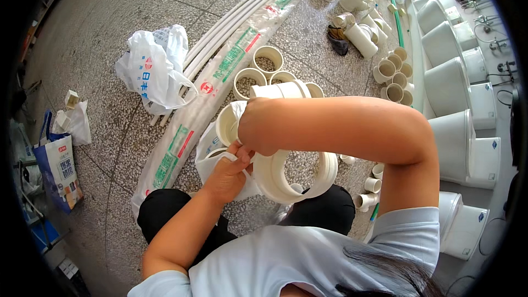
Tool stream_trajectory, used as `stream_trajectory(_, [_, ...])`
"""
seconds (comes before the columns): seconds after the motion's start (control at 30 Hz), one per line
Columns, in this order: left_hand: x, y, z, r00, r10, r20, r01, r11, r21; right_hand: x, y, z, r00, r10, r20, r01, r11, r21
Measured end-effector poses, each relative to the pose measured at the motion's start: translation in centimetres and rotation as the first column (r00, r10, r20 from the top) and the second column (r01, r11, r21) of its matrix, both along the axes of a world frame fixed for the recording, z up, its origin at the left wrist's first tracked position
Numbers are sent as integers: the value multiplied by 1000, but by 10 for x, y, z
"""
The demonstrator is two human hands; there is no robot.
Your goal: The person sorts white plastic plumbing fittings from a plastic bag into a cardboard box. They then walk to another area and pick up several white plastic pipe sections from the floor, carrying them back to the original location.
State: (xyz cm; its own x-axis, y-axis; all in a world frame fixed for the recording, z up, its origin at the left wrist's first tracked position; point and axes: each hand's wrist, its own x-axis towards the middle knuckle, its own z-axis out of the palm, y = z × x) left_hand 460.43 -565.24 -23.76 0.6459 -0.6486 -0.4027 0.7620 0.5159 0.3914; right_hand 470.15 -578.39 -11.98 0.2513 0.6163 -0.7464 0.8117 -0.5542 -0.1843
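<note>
Between my knees, my left hand [229, 175] pinches the edge of a white plastic bag [202, 165]. My right hand [262, 128] is closed on the same bag's rim just above it, the fingers of both hands close together. Inside the bag are white PVC pipe fittings [226, 126], one ring showing at its mouth. A large white PVC coupling [264, 177] lies just right of my hands, under my right forearm. Beyond my hands more ring-shaped fittings [268, 60] stand on the speckled floor, with a ribbed white fitting [280, 90] partly hidden by my right arm.
Long plastic-wrapped pipes [222, 70] run diagonally on my left, beside a full white bag [152, 70]. A printed tote bag [60, 169] stands at far left. Grouped fittings [385, 70] and small elbows [373, 185] lie to the right, before a row of white toilets [449, 144].
</note>
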Motion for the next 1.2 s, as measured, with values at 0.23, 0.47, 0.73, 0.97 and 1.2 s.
stream_trajectory(0.23, [-2,-4,-6,966,-163,202,172,985,-28,7,39,-10,998,20,-63,-20,1000,3])
stream_trajectory(0.47, [3,1,-18,963,-230,140,237,971,-37,13,67,-29,996,2,-93,8,994,112])
stream_trajectory(0.73, [25,5,-16,974,-212,79,211,977,21,48,77,-27,981,-81,-175,149,895,421])
stream_trajectory(0.97, [30,2,-7,986,-164,26,162,985,66,98,-135,-43,415,-632,-654,506,-437,744])
stream_trajectory(1.2, [26,24,13,994,84,-66,-67,973,223,19,-242,-229,-11,-1000,26,844,5,537])
